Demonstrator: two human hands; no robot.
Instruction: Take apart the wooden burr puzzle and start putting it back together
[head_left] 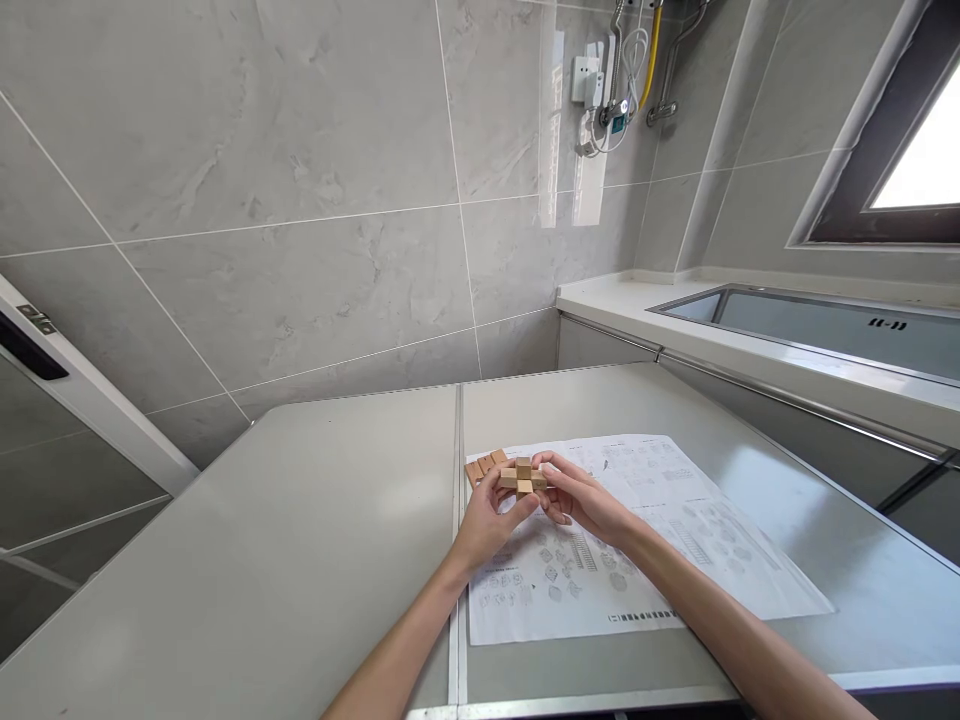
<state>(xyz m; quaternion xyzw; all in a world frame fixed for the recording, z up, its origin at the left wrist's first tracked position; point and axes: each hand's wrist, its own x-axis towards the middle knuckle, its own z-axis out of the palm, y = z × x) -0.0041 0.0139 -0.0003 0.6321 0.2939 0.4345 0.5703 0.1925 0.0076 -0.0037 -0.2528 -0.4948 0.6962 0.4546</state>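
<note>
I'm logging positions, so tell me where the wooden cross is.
In the head view, the wooden cross is below and slightly right of centre, held between the left hand and right hand, over the printed sheet.

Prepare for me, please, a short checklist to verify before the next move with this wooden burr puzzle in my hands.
1. Left hand gripping the wooden burr puzzle: ok, at its left side.
2. Right hand supporting it: ok, at its right side.
3. Every joint tightly seated: cannot tell, too small here.
4. Printed sheet fully uncovered: not ok, the right forearm crosses it.
5. Brown wooden pieces fully visible: not ok, the left hand and puzzle partly hide them.
</note>
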